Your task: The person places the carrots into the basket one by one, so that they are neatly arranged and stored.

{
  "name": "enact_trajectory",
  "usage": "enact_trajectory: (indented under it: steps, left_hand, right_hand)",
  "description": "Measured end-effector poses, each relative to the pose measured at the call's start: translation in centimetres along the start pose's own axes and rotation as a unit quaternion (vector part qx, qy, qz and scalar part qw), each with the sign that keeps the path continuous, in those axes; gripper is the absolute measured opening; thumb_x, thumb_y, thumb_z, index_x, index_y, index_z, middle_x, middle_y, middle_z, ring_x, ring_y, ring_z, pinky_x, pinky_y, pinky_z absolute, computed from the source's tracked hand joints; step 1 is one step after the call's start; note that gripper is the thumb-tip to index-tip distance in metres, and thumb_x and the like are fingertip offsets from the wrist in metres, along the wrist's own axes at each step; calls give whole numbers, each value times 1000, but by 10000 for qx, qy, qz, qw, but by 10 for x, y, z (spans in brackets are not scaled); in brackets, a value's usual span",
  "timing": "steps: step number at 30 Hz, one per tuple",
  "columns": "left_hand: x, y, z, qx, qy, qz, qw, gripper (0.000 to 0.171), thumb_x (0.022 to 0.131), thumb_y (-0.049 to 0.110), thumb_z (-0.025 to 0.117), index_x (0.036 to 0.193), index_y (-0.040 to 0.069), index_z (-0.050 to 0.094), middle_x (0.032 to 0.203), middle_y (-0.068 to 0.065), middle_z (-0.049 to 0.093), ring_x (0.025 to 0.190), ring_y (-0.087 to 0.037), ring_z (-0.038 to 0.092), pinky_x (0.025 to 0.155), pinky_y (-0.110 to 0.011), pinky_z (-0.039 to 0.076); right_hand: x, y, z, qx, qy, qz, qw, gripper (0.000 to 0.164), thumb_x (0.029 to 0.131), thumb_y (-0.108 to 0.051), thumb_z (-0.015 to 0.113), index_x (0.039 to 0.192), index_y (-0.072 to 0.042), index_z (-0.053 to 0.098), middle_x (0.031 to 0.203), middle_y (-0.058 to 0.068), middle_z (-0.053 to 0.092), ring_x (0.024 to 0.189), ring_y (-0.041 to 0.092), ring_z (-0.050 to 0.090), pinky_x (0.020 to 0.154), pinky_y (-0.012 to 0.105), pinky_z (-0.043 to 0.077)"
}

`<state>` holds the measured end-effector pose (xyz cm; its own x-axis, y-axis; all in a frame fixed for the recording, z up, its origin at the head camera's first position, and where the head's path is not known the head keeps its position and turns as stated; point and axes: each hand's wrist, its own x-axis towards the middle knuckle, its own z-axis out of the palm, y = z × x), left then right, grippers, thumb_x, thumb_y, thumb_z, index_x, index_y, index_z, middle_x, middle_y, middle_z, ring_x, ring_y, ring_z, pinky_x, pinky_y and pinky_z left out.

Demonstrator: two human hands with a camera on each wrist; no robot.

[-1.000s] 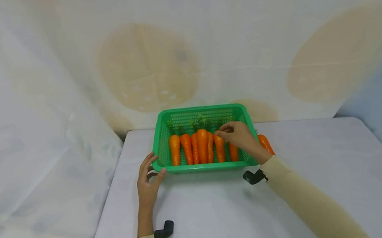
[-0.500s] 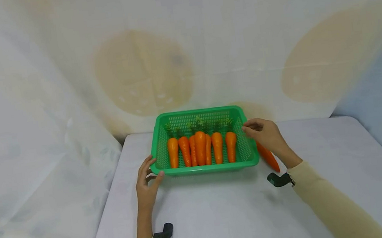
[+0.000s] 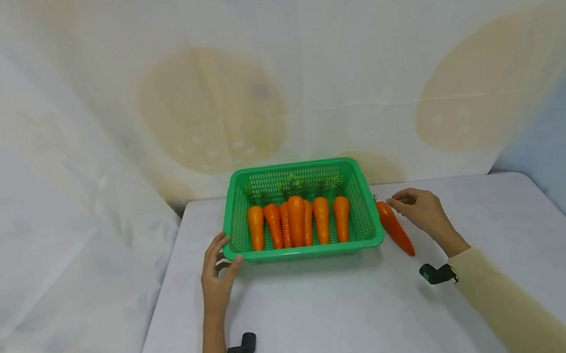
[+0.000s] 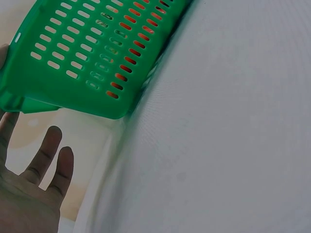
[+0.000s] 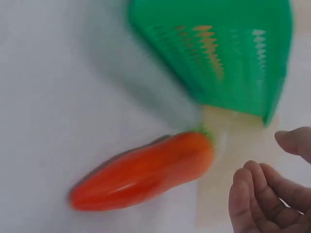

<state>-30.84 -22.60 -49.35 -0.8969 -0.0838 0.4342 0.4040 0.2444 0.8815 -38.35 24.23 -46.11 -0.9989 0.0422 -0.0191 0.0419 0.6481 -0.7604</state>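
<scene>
A green plastic basket (image 3: 304, 251) holds several carrots (image 3: 297, 221) in a row, their leafy tops toward its back wall. My left hand (image 3: 216, 280) holds the basket's front left corner, thumb at the front rim; in the left wrist view two of its fingers (image 4: 48, 150) extend free of the basket. One loose carrot (image 3: 396, 230) lies tilted on the table just right of the basket. Beside its leafy end hovers my right hand (image 3: 420, 210), holding nothing; in the right wrist view, thumb and fingers are apart, with the carrot (image 5: 146, 170) lying beyond them.
The basket stands near the back of a table (image 3: 330, 316) covered in white cloth. A patterned cloth backdrop (image 3: 343, 65) hangs close behind it, and more cloth hangs at the left and right sides.
My right hand has moved from above the carrots in the basket, over its right rim, to the loose carrot outside. My left hand has stayed at the basket's corner.
</scene>
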Motion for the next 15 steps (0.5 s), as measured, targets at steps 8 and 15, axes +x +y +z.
enact_trajectory:
  steps: [8,15]
  left_hand:
    - [0,0,0,-37,-16,-15,10000,51,94,8,70,142,1,53,155,-10,39,110,-38,49,87,-41,46]
    - [-1,0,0,8,-17,-24,10000,52,94,7,70,142,1,52,156,-12,38,110,-37,49,87,-43,46]
  right_hand:
    - [2,25,11,-212,-109,357,9991,59,99,-47,60,129,4,59,122,26,63,106,38,60,87,52,52]
    - [4,37,18,-279,-363,541,9975,64,98,-50,60,131,5,55,123,26,60,108,39,57,89,52,51]
